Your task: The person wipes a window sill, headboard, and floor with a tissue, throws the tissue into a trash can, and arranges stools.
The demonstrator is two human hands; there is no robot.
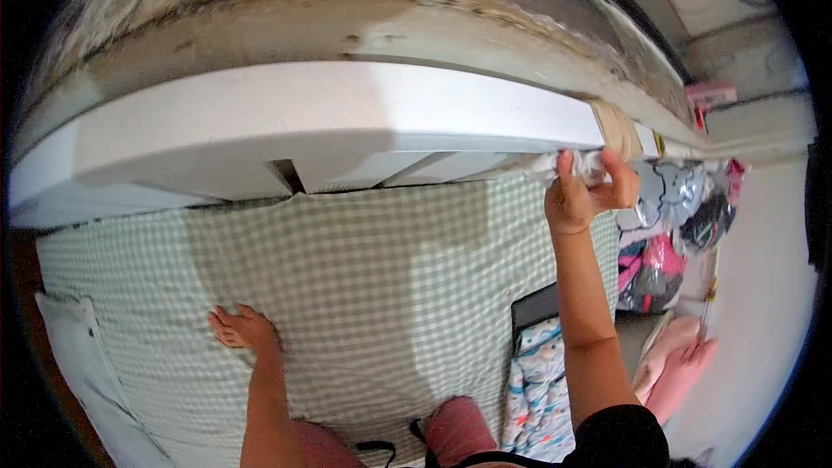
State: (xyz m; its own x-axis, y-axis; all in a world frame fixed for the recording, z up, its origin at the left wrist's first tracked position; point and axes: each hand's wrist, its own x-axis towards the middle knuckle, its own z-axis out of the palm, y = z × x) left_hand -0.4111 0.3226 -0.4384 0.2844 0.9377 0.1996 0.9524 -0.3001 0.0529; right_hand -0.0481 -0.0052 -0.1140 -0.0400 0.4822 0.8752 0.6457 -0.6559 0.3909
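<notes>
My left hand (pixel 247 329) lies with its fingers outstretched on the green-and-white checked bedsheet (pixel 347 286). At the far right end of the white headboard (pixel 303 104), my right hand (pixel 589 195) is closed on a crumpled white cloth (pixel 593 165). The cloth is against the headboard's inner face, just below its top edge. Part of it is hidden by my thumb and fingers. Close above this hand, a beige band (pixel 616 130) wraps over the headboard's top.
A patterned folded fabric (pixel 539 390) and a dark flat item (pixel 535 308) lie beside my right forearm. Plastic-bagged items (pixel 667 199) and pink fabric (pixel 680 364) are at the right. A pale pillow (pixel 82 355) is at the left. Behind the headboard stands a stained wall (pixel 260 22).
</notes>
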